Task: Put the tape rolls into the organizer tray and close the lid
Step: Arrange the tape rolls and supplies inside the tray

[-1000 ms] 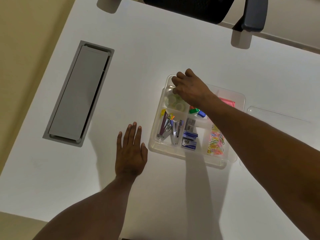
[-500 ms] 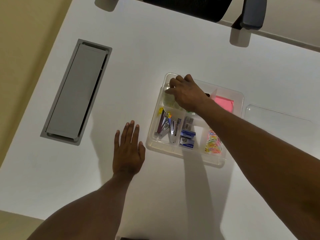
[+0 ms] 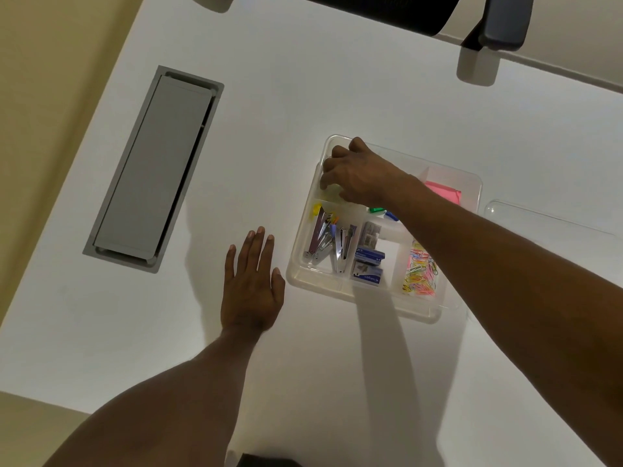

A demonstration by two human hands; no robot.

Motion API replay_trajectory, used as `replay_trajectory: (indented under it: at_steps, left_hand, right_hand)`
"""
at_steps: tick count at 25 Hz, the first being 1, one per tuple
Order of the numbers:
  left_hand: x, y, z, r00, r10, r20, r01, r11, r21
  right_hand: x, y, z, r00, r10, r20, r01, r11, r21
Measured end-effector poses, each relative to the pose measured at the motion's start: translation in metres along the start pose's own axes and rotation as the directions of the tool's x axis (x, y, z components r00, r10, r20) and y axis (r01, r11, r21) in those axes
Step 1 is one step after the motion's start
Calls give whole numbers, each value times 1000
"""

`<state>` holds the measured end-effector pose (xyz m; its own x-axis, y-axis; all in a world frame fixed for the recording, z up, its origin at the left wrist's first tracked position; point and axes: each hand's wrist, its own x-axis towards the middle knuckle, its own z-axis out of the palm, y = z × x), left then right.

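Observation:
A clear organizer tray (image 3: pixel 371 298) lies on the white table, lid off. My right hand (image 3: pixel 357 176) reaches into its far-left compartment, fingers curled down over the pale tape rolls (image 3: pixel 332 193), which show only as a sliver beneath the palm. Whether the fingers grip a roll is hidden. To the right of the tray, the clear lid (image 3: pixel 546 224) rests flat on the table. My left hand (image 3: pixel 251 284) lies flat on the table just left of the tray, fingers spread, holding nothing.
Other tray compartments hold staplers (image 3: pixel 328 241), blue staple boxes (image 3: pixel 367 264), coloured paper clips (image 3: pixel 419 271) and pink sticky notes (image 3: pixel 443 193). A grey cable hatch (image 3: pixel 151 170) is set into the table at left. A black chair (image 3: pixel 499 21) stands beyond the far edge.
My right hand has dropped lower into the far-left compartment and now covers the tape rolls that showed beneath it before. My left hand has stayed flat on the table.

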<state>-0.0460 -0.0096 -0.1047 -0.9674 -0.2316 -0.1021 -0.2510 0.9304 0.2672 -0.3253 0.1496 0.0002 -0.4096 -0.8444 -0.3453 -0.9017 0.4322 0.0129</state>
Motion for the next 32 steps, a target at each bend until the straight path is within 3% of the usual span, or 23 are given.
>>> replay_trajectory:
  at_steps: [12, 17, 30, 32]
  left_hand:
    - [0, -1, 0, 1000, -1, 2, 1, 1000, -15]
    - [-1, 1, -3, 1000, 3, -4, -3, 1000, -21]
    - [0, 0, -1, 1000, 11, -10, -11, 1000, -13]
    - [-1, 0, -2, 1000, 17, -16, -17, 1000, -13]
  right_hand:
    - [-11, 3, 3, 998, -65, -27, 64, 997, -43]
    - [-19, 4, 7, 998, -32, -51, 25, 992, -122]
    - [-35, -4, 5, 998, -8, -56, 6, 1000, -23]
    - [-37, -1, 6, 987, 106, -123, -102, 994, 38]
